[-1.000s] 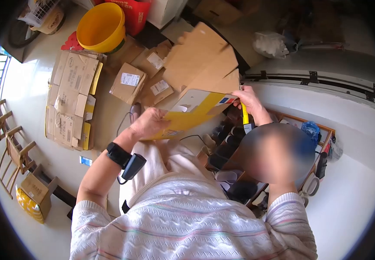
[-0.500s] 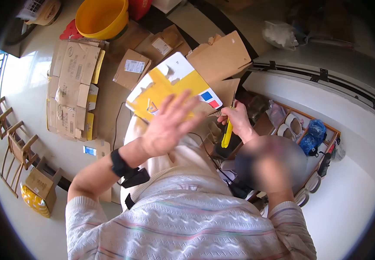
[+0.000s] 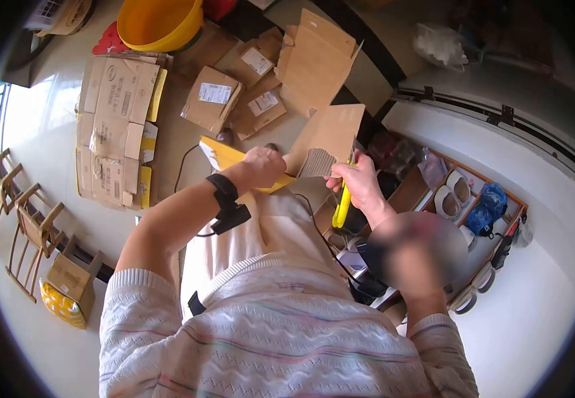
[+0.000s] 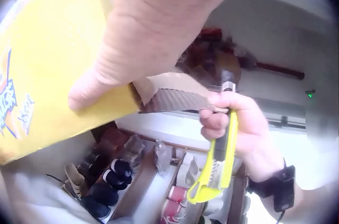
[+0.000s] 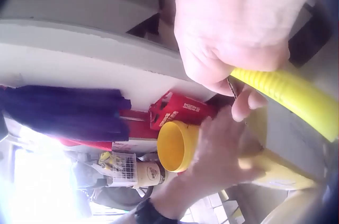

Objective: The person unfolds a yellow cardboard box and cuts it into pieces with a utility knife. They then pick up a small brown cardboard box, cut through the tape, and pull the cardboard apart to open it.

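Left wrist alone shows red shoes [image 4: 172, 211]; left hand [image 3: 263, 167] clasps yellow cardboard [image 4: 53, 60], right hand [image 3: 361, 182] a cutter [image 3: 343, 206].

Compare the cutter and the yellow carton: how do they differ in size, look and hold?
Size: the cutter is narrow and slim, while the carton is far broader.
Look: the cutter has a dark inset along its handle; the carton has blue print on its face.
Hold: the right hand grips the cutter; the left hand grips the carton.
Both are bright yellow.
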Demonstrator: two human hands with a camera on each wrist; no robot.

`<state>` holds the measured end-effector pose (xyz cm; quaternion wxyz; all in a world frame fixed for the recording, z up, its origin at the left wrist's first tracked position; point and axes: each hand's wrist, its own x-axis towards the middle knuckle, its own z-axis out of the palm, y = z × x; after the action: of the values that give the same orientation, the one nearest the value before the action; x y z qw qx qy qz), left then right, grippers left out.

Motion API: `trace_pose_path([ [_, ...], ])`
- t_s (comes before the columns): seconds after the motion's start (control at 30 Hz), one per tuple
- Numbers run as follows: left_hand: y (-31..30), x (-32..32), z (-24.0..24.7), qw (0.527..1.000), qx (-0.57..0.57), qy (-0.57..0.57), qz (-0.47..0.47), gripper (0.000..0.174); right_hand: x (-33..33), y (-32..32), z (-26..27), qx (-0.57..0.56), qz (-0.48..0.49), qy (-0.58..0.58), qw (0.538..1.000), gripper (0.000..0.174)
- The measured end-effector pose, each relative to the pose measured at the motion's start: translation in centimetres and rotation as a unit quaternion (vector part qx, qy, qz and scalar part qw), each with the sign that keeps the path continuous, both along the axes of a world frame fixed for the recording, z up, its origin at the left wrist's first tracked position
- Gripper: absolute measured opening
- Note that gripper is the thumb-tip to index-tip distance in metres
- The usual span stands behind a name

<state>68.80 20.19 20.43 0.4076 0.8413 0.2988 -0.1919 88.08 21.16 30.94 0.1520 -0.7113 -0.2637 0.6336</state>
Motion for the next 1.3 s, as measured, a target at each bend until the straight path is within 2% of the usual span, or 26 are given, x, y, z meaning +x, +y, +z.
trace_pose_path([
  [0.03, -0.3, -0.3, 0.2, 0.999, -0.024, -0.003, 0.029, 0.02, 0.1, 0.2, 0.0, -0.006, 0.044, -0.008, 0.999, 0.028],
  [0.07, -0.8, -0.5, -0.3, 0.999, -0.026, -0.001, 0.026, 0.02, -0.6, 0.4, 0.0, -0.007, 0.041, -0.006, 0.999, 0.028],
  [0.13, -1.9, -0.5, -1.1, 0.997, 0.045, -0.053, -0.017, 0.019, -2.2, 0.7, 0.4, 0.149, 0.129, 0.097, 0.976, 0.051],
  [0.17, -1.7, -0.6, 0.0, 0.997, 0.044, -0.053, -0.018, 0.019, -2.1, 1.3, 0.3, 0.158, 0.242, 0.055, 0.956, 0.075],
  [0.2, -1.0, -0.9, 2.0, 0.999, 0.007, -0.047, -0.027, 0.022, -2.5, 1.8, 0.6, 0.158, 0.242, 0.056, 0.956, 0.075],
  [0.27, -1.4, -1.5, 3.6, 0.998, -0.03, -0.038, -0.036, 0.024, -3.7, 2.7, 1.5, 0.26, 0.398, 0.013, 0.88, 0.079],
  [0.3, -2.0, -2.2, 3.9, 0.97, -0.001, -0.231, 0.076, 0.025, -3.9, 3.4, 1.7, 0.285, 0.496, -0.036, 0.819, 0.081],
  [0.33, -2.5, -2.9, 4.1, 0.892, 0.028, -0.412, 0.183, 0.026, -4.1, 3.8, 1.6, 0.287, 0.496, -0.035, 0.819, 0.081],
  [0.4, -3.4, -4.1, 4.6, 0.885, -0.023, -0.418, 0.203, 0.029, -4.7, 4.4, 1.5, 0.323, 0.589, -0.018, 0.741, 0.081],
  [0.43, -3.8, -4.7, 4.9, 0.875, -0.076, -0.424, 0.221, 0.032, -5.0, 4.7, 1.6, 0.31, 0.596, -0.004, 0.74, 0.08],
  [0.47, -3.9, -5.3, 5.7, 0.875, -0.073, -0.424, 0.221, 0.032, -5.3, 5.0, 1.7, 0.313, 0.597, -0.005, 0.739, 0.08],
  [0.57, -3.9, -7.3, 7.7, 0.905, 0.012, -0.36, 0.226, 0.031, -6.4, 5.6, 2.2, 0.271, 0.614, 0.024, 0.741, 0.081],
  [0.63, -3.8, -8.3, 8.4, 0.935, -0.087, -0.284, 0.195, 0.04, -7.0, 5.9, 2.3, 0.263, 0.646, 0.049, 0.715, 0.08],
  [0.73, -4.4, -10.2, 9.6, 0.929, -0.086, -0.305, 0.193, 0.041, -8.9, 5.4, 2.5, 0.254, 0.666, 0.03, 0.701, 0.079],
  [0.8, -4.4, -11.0, 10.5, 0.922, -0.058, -0.314, 0.218, 0.045, -9.9, 5.3, 2.4, 0.265, 0.672, 0.029, 0.691, 0.077],
  [0.87, -4.1, -11.9, 11.1, 0.946, -0.009, -0.254, 0.2, 0.045, -10.1, 5.4, 2.2, 0.277, 0.679, -0.004, 0.68, 0.073],
  [0.93, -3.7, -12.8, 12.3, 0.958, -0.01, -0.22, 0.185, 0.043, -9.7, 5.0, 1.7, 0.31, 0.659, -0.022, 0.685, 0.064],
  [0.97, -4.5, -13.2, 11.9, 0.971, 0.006, -0.185, 0.153, 0.042, -9.4, 4.9, 1.3, 0.335, 0.648, -0.027, 0.684, 0.06],
  [1.0, -5.2, -13.8, 11.3, 0.982, 0.028, -0.142, 0.125, 0.04, -8.8, 4.4, 0.5, 0.345, 0.611, -0.021, 0.712, 0.051],
  [1.07, -7.2, -14.5, 9.6, 0.986, 0.061, -0.105, 0.111, 0.03, -7.7, 3.9, -0.2, 0.358, 0.609, -0.068, 0.704, 0.042],
  [1.1, -4.5, -14.8, 15.1, 0.997, -0.013, -0.019, 0.072, 0.017, -7.8, 3.7, 0.6, 0.351, 0.605, -0.093, 0.709, 0.039],
  [1.13, -8.7, -14.9, 7.9, 0.983, 0.083, -0.06, 0.151, 0.011, -8.1, 3.7, 2.2, 0.332, 0.617, -0.105, 0.706, 0.037],
  [1.17, -8.7, -14.6, 8.5, 0.983, 0.06, -0.048, 0.169, 0.012, -8.0, 3.6, 2.9, 0.343, 0.624, -0.114, 0.693, 0.032],
  [1.2, -7.2, -14.7, 13.7, 0.969, 0.1, -0.107, 0.198, 0.015, -7.5, 3.6, 2.8, 0.334, 0.632, -0.12, 0.689, 0.029],
  [1.23, -6.9, -14.6, 14.2, 0.972, 0.073, -0.087, 0.205, 0.014, -7.3, 3.5, 3.5, 0.377, 0.622, -0.113, 0.677, 0.029],
  [1.3, -7.0, -14.1, 14.9, 0.972, 0.053, -0.067, 0.218, 0.015, -6.2, 3.6, 4.7, 0.377, 0.629, -0.137, 0.666, 0.03],
])
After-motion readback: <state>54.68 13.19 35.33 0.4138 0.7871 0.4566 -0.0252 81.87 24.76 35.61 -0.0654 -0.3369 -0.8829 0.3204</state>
